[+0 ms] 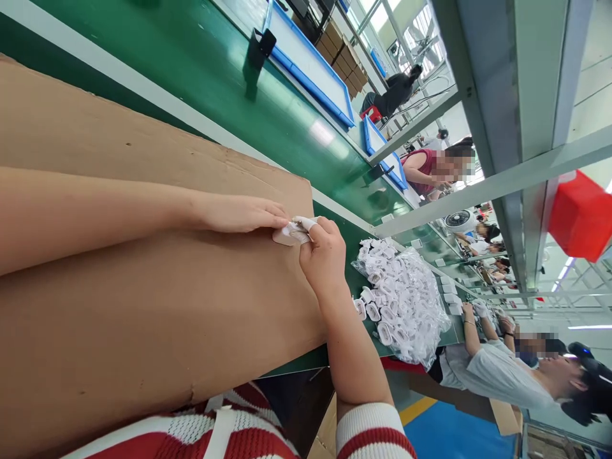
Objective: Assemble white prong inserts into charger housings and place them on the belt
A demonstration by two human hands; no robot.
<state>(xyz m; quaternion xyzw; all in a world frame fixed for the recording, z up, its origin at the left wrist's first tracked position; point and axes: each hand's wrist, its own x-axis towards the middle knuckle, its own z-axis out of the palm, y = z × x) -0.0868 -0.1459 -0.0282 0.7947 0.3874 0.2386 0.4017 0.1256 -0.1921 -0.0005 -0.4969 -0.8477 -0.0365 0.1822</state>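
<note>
A small white plastic part (285,236) is held between my two hands, just above the cardboard sheet. My left hand (243,213) reaches in from the left, its fingers close together and the fingertips pinching the part's near end. My right hand (325,252) comes up from below with curled fingers gripping the other end. Something white, like a finger cover, wraps a finger of my right hand. My fingers hide much of the part, so its details cannot be made out.
Brown cardboard (157,319) covers the table under my arms. A clear bag heaped with white plastic parts (406,299) lies to the right. Beyond runs a green conveyor belt (215,83), with blue-rimmed trays (310,73) alongside. A co-worker in grey (497,376) sits at the right.
</note>
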